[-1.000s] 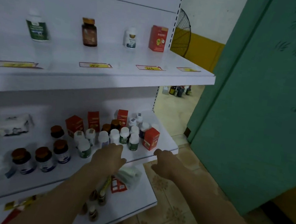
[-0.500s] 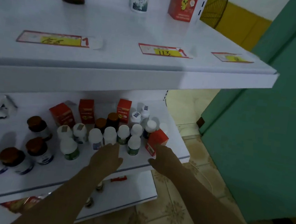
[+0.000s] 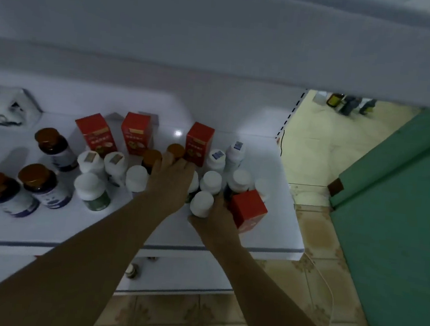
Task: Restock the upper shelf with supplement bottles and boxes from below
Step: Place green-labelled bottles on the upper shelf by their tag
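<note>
While both forearms extend over the lower shelf (image 3: 285,231), the head view shows the left hand (image 3: 169,182) lying above the white-capped bottles (image 3: 135,178) with its fingers straight, the tips at a brown-capped bottle (image 3: 175,150). The right hand (image 3: 216,220) sits between the nearest white bottle (image 3: 201,203) and a red box (image 3: 248,210), touching both. Its fingers are hidden, so the grip cannot be told. The upper shelf (image 3: 222,31) spans the far top.

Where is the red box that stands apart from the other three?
In the head view, the red box sits tilted near the front right corner of the lower shelf, just right of the right hand and a white-capped bottle.
</note>
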The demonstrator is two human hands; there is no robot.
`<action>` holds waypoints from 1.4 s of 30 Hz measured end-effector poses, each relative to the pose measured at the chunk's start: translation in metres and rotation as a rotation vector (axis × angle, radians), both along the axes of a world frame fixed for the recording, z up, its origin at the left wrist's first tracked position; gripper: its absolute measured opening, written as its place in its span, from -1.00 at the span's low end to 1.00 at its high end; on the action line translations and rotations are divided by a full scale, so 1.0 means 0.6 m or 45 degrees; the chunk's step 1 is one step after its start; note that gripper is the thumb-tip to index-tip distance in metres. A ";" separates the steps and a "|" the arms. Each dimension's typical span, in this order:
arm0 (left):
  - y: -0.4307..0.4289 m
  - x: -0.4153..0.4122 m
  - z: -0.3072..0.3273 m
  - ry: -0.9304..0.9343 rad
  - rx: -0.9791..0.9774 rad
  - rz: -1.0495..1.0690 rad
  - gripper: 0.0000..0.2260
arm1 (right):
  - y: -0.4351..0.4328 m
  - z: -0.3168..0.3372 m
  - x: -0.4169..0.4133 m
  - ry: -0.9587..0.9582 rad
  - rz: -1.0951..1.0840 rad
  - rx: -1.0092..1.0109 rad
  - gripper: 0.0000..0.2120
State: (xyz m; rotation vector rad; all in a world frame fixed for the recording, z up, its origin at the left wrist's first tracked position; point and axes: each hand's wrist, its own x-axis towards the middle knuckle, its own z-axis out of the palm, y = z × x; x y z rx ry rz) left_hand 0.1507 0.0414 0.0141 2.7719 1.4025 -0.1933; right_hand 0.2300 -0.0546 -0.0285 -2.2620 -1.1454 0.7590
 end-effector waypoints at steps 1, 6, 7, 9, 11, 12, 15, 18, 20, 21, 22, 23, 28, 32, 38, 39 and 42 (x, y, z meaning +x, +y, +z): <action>-0.001 0.003 -0.009 0.012 -0.006 0.017 -0.53 | 0.001 -0.009 0.002 0.013 0.002 0.018 -0.45; -0.002 0.002 -0.017 -0.061 -0.009 0.026 -0.52 | -0.003 -0.018 0.009 -0.020 0.065 0.121 -0.53; -0.003 -0.001 -0.012 -0.083 -0.031 0.017 -0.52 | -0.007 -0.015 0.009 -0.023 0.082 0.131 -0.53; -0.006 -0.010 -0.004 -0.240 -0.145 0.025 -0.53 | -0.017 -0.001 0.010 0.014 0.095 0.143 -0.56; -0.014 -0.026 0.016 -0.549 -0.380 0.118 -0.56 | -0.028 0.024 0.015 0.100 0.108 0.147 -0.55; -0.020 -0.035 0.031 -0.680 -0.482 0.178 -0.58 | -0.034 0.043 0.017 0.143 0.136 0.144 -0.54; -0.033 -0.065 0.093 -0.890 -0.651 0.205 -0.68 | -0.044 0.114 0.026 0.393 0.157 0.168 -0.63; -0.049 -0.101 0.151 -1.123 -0.978 0.261 -0.73 | -0.051 0.181 0.028 0.503 0.191 0.200 -0.57; -0.060 -0.125 0.176 -1.247 -1.158 0.303 -0.64 | -0.058 0.217 0.026 0.617 0.163 0.220 -0.43; -0.068 -0.134 0.186 -1.321 -1.241 0.325 -0.61 | -0.062 0.230 0.024 0.725 0.139 0.249 -0.42; -0.075 -0.141 0.194 -1.412 -1.320 0.348 -0.59 | -0.067 0.245 0.020 0.837 0.119 0.285 -0.43; -0.084 -0.147 0.203 -1.517 -1.399 0.379 -0.59 | -0.071 0.259 0.014 0.942 0.098 0.320 -0.47; -0.136 -0.169 0.247 -1.924 -1.729 0.486 -0.78 | -0.092 0.316 -0.025 1.405 -0.008 0.460 -0.61; -0.165 -0.194 0.281 -1.972 -1.794 0.442 -0.75 | -0.103 0.343 -0.049 1.394 -0.044 0.384 -0.44; -0.196 -0.216 0.316 -1.944 -1.619 0.387 -0.63 | -0.120 0.368 -0.087 1.397 -0.041 0.517 -0.47; -0.202 -0.219 0.322 -1.956 -1.598 0.399 -0.62 | -0.122 0.372 -0.097 1.426 -0.042 0.532 -0.49; -0.215 -0.230 0.339 -2.033 -1.583 0.410 -0.64 | -0.124 0.379 -0.120 1.452 0.014 0.563 -0.50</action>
